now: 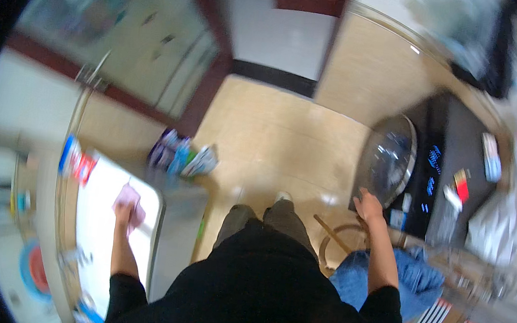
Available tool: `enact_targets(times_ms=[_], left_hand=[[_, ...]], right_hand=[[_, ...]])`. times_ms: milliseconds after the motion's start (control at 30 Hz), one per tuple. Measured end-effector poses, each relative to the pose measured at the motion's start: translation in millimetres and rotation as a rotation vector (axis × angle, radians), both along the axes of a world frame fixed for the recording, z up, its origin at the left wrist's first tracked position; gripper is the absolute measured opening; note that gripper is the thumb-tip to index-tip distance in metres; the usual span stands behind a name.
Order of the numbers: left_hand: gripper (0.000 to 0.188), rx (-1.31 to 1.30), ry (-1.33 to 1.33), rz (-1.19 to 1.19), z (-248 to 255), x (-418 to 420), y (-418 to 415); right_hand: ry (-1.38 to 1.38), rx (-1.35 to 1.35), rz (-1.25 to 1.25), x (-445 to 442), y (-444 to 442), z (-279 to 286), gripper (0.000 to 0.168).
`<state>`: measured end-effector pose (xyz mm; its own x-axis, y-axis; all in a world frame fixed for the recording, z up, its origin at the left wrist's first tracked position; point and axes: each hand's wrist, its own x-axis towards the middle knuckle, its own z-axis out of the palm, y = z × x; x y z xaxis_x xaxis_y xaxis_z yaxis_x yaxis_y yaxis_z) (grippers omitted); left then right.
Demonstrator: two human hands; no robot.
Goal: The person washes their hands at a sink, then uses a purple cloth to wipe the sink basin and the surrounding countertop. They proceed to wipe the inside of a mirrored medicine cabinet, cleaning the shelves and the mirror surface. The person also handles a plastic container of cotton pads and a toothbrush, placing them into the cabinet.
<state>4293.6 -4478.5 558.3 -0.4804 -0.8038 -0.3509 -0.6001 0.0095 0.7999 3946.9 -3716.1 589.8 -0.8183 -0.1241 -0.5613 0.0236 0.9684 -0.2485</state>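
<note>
My left hand (pixel 123 212) grips a pinkish-purple cloth (pixel 134 202) on the white top (pixel 102 230) of a grey-sided cabinet or appliance (pixel 179 229). My right hand (pixel 369 205) is stretched out to the right with its fingers apart and nothing in them. It is at the near edge of the round glass door (pixel 387 162) of a black front-loading washing machine (pixel 465 132); whether the fingers touch the door I cannot tell. Blue lights glow on the machine's control panel (pixel 431 174).
Blue denim (pixel 410 279) hangs below my right forearm, beside a wooden stick (pixel 331 232). Several colourful packages (pixel 182 155) stand by the grey side. A red-and-white bag (pixel 78 165) rests on the white top. A white plastic bag (pixel 497 227) and small boxes are at the washing machine. A dark red door frame (pixel 193 101) stands ahead.
</note>
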Motion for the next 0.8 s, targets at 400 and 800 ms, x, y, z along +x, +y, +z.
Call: enact_targets(times_ms=[400, 800], left_hand=[[0.030, -0.402, 0.251, 0.259, 65, 5, 121], [0.024, -0.367, -0.050, 0.590, 46, 230, 156]], right_hand=[[0.049, -0.413, 0.408, 43, -208, 3, 0.038], [0.565, -0.713, 1.300, 209, -580, 52, 0.053]])
